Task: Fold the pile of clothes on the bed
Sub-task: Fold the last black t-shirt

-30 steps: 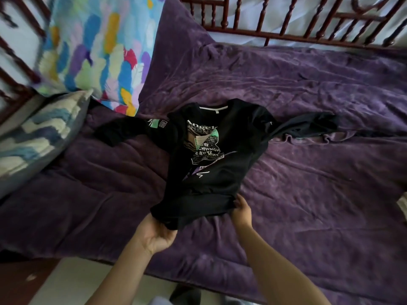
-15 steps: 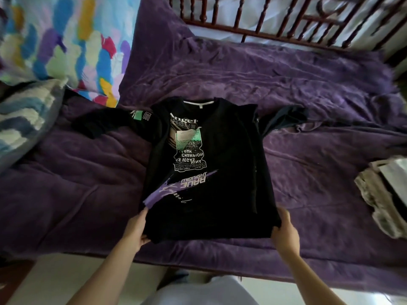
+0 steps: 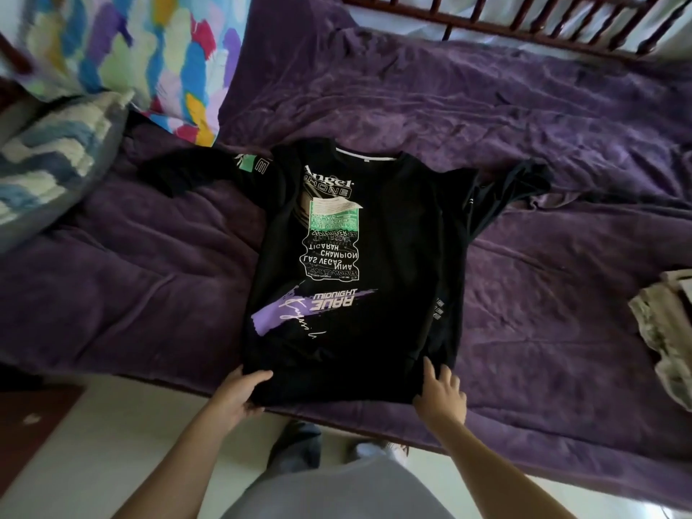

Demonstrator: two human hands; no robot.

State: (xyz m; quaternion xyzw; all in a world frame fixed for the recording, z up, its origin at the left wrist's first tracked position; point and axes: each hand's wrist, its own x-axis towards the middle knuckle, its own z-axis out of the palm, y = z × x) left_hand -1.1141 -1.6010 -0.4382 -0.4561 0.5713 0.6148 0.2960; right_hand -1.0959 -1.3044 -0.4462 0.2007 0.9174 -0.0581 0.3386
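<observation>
Head view, nearest: left hand (image 3: 239, 393) and right hand (image 3: 442, 397) at the near hem of the black shirt (image 3: 355, 312), 1 at each corner, by the near edge of the bed.
Left fingers: curled round the left hem corner, thumb on top, cloth clamped between them.
Right fingers: apart and fairly straight, lying on the right hem corner. I cannot tell whether the thumb tucks under the hem.
Shirt: flat on the purple bed cover (image 3: 149, 294), print up, hem toward the person, collar away; body mostly smooth.
Sleeves: both out sideways. Left sleeve (image 3: 194, 174) reaches toward the pillows; right sleeve (image 3: 509, 189) is rumpled and partly twisted.
Done: shirt spread ready, by my reading; no fold in it yet.
Left to do: sleeves in, sides over, hem up to collar; then the other clothes.
Other clothes: pale crumpled heap (image 3: 662, 331) at the right edge, well apart from the shirt, unfolded. No folded stack in view.
Far: 2 pillows, striped (image 3: 56, 159) and multicoloured (image 3: 149, 50), at the left; wooden rail (image 3: 524, 28) behind.
</observation>
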